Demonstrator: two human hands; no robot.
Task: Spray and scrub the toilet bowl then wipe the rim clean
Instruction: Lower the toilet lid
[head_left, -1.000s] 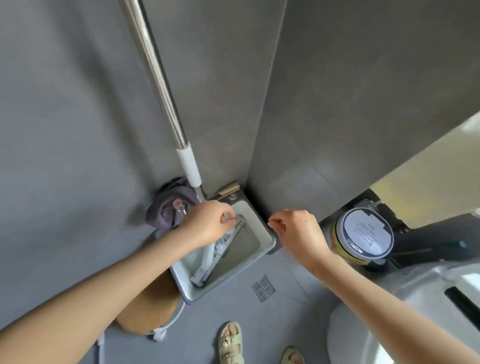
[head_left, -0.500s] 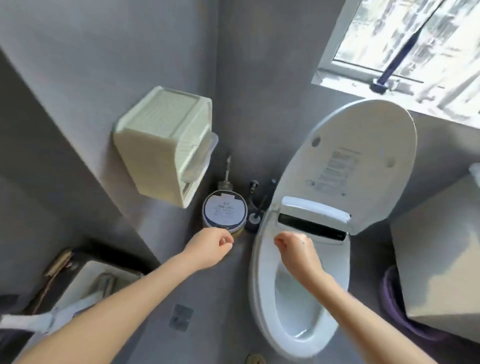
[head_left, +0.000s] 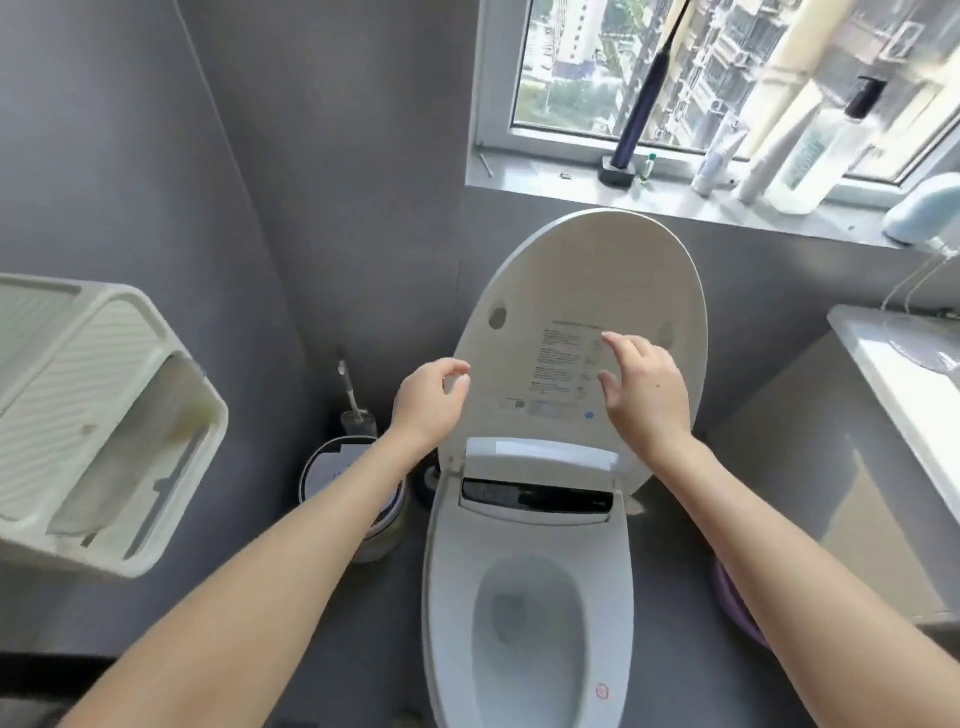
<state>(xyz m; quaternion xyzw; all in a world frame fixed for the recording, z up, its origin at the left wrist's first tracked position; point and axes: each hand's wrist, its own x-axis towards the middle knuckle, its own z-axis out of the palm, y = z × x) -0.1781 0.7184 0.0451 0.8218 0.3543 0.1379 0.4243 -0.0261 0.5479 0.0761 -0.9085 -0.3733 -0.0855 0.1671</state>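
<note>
I'm holding left hand (head_left: 431, 400) and right hand (head_left: 641, 387) empty, fingers relaxed, before the lid (head_left: 571, 270); the bowl (head_left: 524, 623) is lying at 6 o'clock below, the brush (head_left: 352, 400) standing handle-up at 9 o'clock, nearer my left.

the raised toilet lid (head_left: 587, 280) looks like smooth, glossy white plastic, with a matt printed label (head_left: 566, 358) stuck on it. the bowl (head_left: 524, 654) is shiny and glazed. the wall (head_left: 337, 156) is matt grey tile. the wall box (head_left: 78, 374) is ribbed cream plastic, the bottle (head_left: 815, 150) clear plastic.
</note>
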